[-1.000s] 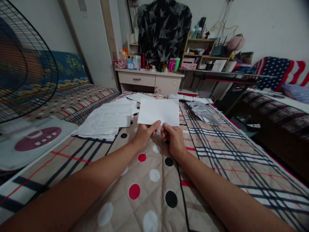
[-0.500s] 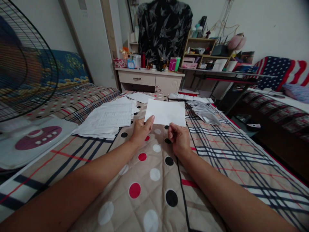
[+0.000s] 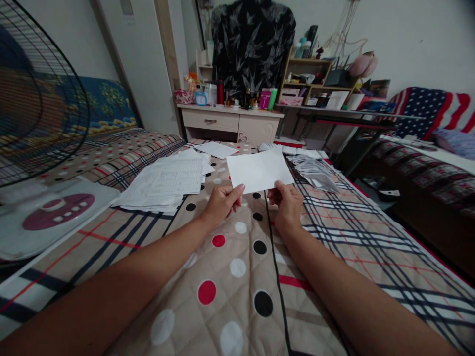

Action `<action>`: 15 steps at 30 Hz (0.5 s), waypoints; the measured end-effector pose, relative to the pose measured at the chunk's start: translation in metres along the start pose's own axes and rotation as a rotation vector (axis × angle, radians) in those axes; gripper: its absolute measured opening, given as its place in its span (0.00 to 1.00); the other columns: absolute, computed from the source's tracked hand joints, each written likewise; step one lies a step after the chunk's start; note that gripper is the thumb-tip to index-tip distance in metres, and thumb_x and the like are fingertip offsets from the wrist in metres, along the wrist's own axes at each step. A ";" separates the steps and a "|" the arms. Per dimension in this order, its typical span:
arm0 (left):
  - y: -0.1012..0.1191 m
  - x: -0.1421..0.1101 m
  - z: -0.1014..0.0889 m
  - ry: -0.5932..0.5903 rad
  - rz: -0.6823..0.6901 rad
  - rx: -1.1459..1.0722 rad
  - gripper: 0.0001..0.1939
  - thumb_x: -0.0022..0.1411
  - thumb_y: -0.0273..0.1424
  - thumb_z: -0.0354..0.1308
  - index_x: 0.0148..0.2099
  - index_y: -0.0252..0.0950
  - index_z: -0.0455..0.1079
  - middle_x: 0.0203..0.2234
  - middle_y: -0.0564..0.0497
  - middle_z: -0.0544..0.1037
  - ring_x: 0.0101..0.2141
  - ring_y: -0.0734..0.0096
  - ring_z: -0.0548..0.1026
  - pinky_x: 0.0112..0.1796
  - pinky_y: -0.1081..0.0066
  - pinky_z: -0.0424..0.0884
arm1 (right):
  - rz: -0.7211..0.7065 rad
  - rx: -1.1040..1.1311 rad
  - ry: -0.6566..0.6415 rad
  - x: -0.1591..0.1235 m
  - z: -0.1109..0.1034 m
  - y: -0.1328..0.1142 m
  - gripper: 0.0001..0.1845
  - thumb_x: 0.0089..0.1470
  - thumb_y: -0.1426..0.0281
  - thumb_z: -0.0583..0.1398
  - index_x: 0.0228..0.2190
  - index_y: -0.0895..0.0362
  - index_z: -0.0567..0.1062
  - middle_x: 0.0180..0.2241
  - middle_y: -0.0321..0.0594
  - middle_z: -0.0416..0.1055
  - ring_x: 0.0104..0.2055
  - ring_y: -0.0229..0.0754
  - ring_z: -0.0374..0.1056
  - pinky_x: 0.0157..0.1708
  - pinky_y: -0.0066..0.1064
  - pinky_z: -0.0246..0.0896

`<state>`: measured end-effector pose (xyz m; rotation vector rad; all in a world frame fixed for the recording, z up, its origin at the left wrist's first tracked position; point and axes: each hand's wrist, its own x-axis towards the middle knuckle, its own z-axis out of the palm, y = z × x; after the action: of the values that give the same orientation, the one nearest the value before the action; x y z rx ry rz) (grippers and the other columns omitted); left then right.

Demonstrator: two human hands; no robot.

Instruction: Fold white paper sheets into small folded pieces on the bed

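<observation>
A white sheet of paper is held up over the patterned bedspread, its blank side facing me and slightly tilted. My left hand pinches the sheet's lower left corner between thumb and fingers. At the lower right edge, my right hand grips it the same way, thumb on top. Left of the sheet lies a spread stack of printed papers. To its right is a pile of overlapping folded papers.
A wire-caged fan stands close on the left, above a white bag with a purple print. Beyond the bed are a dresser crowded with bottles and a small shelf. Another bed is at the right.
The sheet has shifted right and tilted, its right side now higher. My right hand has moved right, from the bottom edge to near the lower right corner.
</observation>
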<state>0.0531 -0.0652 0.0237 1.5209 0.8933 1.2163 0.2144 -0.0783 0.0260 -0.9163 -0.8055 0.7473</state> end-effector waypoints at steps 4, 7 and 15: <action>0.000 -0.007 0.005 -0.290 -0.062 0.125 0.24 0.57 0.46 0.57 0.19 0.32 0.69 0.11 0.52 0.68 0.13 0.81 0.63 0.16 0.78 0.57 | 0.003 -0.002 0.101 0.009 -0.006 0.005 0.15 0.46 0.63 0.61 0.17 0.55 0.62 0.14 0.28 0.60 0.16 0.32 0.56 0.16 0.25 0.50; 0.001 -0.009 0.007 -0.471 -0.056 0.154 0.23 0.58 0.44 0.58 0.21 0.30 0.71 0.14 0.49 0.72 0.16 0.78 0.68 0.20 0.78 0.63 | 0.041 0.011 0.167 0.017 -0.011 0.009 0.15 0.45 0.63 0.62 0.18 0.55 0.61 0.14 0.25 0.56 0.16 0.31 0.53 0.15 0.24 0.48; -0.007 0.004 -0.009 -0.514 0.039 0.089 0.17 0.46 0.32 0.69 0.39 0.32 0.72 0.33 0.48 0.79 0.33 0.68 0.76 0.34 0.72 0.71 | 0.262 0.069 -0.015 0.034 -0.025 0.007 0.10 0.40 0.64 0.63 0.24 0.57 0.70 0.21 0.33 0.70 0.22 0.38 0.64 0.22 0.29 0.60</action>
<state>0.0459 -0.0570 0.0182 1.8144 0.5802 0.7588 0.2509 -0.0567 0.0200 -0.9651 -0.6758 1.0052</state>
